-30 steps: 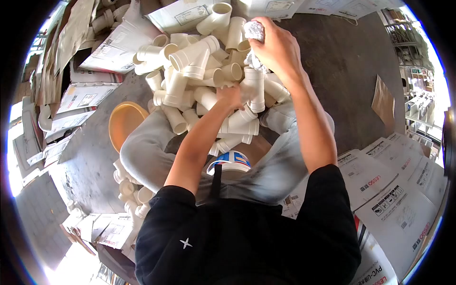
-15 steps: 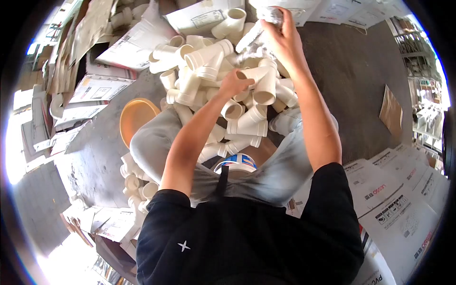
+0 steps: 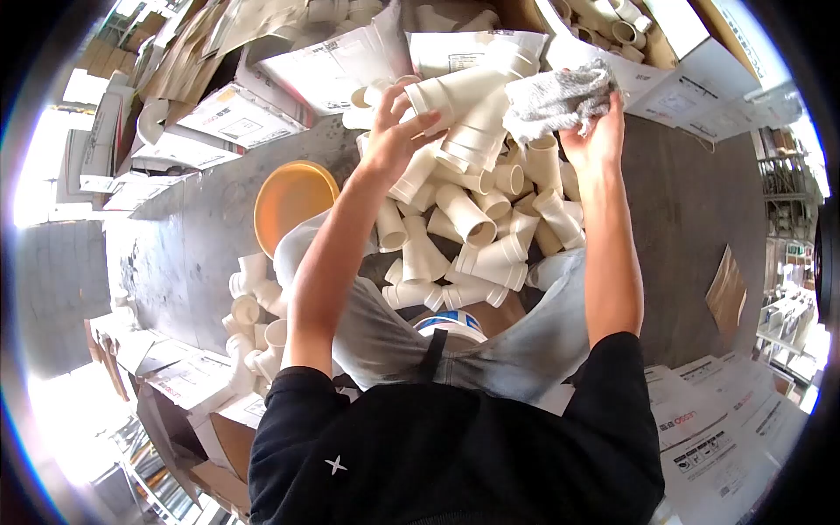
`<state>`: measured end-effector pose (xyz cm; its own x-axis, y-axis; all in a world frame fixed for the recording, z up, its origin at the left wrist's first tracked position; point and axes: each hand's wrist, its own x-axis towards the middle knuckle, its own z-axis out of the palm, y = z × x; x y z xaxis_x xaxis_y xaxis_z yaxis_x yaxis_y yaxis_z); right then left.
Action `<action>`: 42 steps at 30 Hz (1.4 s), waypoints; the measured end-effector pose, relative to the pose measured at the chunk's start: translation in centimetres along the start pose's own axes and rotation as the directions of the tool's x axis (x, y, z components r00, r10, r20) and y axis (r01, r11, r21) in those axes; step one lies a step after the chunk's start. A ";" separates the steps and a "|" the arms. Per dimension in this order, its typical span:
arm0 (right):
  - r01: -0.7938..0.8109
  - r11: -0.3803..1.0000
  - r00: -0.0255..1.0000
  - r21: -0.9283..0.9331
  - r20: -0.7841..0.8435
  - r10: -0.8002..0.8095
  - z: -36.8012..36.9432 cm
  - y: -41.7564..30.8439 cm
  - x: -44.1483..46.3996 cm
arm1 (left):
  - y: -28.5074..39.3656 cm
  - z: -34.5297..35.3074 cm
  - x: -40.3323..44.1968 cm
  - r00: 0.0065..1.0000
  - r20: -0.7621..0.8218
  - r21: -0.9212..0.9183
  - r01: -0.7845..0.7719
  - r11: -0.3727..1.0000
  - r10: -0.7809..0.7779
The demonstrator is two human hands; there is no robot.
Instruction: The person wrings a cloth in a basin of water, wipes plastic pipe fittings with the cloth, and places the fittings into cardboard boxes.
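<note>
My left hand is wrapped round the near left end of a large white pipe fitting, raised above the pile. In my right hand is a crumpled grey-white cloth, which lies against the fitting's right side. Below both hands spreads a heap of white pipe fittings between my legs. A white bucket with a blue and red label stands close to my lap, partly hidden.
An orange basin sits on the floor to the left. More fittings lie beside my left knee. Open cartons stand beyond the heap, and flattened printed cartons lie at the lower right.
My left hand has gone from low in the heap to a raised fitting farther forward. The cloth in my right hand has come down against that fitting. The view has shifted.
</note>
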<state>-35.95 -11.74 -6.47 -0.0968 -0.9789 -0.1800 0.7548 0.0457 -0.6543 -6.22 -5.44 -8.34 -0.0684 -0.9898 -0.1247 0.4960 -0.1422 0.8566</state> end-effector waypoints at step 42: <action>0.860 0.118 0.508 -0.496 0.855 -0.107 6.7 6.8 -6.4 | 0.4 -1.1 -2.0 0.880 -0.293 0.349 -0.265 0.899 0.373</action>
<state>-25.84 -6.47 -4.90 0.4243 -0.6724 0.6065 -0.3158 -0.7376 -0.5969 -4.94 -3.51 -8.28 0.3788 -0.9233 0.0631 0.1617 0.1331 0.9778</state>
